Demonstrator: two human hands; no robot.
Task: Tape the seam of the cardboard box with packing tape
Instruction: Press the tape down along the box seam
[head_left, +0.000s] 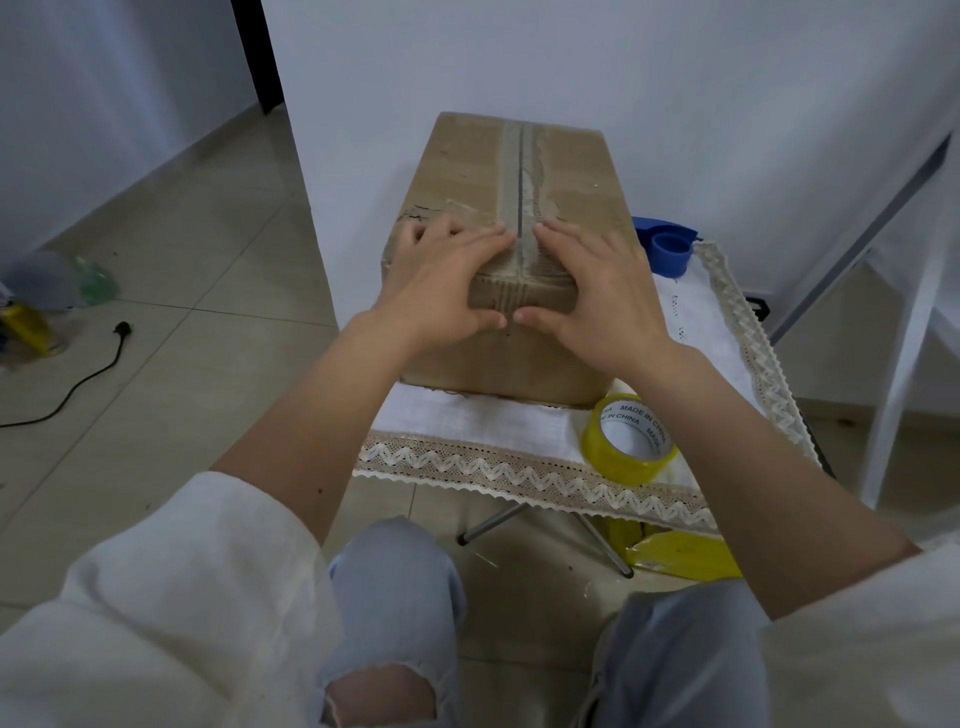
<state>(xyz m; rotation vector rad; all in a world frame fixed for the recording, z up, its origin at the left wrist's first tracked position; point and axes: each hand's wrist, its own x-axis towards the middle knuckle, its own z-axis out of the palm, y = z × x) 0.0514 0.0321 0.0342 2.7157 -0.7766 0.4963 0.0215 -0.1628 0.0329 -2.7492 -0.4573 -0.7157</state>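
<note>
A brown cardboard box (467, 171) stands on a small cloth-covered table, its top seam (520, 176) running away from me, lined with torn old tape. My left hand (441, 280) lies flat on the near left flap, fingers straight, thumb down the front face. My right hand (597, 291) presses the near right flap the same way. Both sets of fingertips meet at the seam. A yellow packing tape roll (629, 439) rests on the table to the front right of the box, untouched.
The white cloth with lace trim (519, 480) covers a folding table. A blue tape dispenser (667, 247) sits behind right of the box. A white wall is close behind. A black power cord (88, 376) lies on the tiled floor at left. Yellow packaging (680, 556) lies under the table.
</note>
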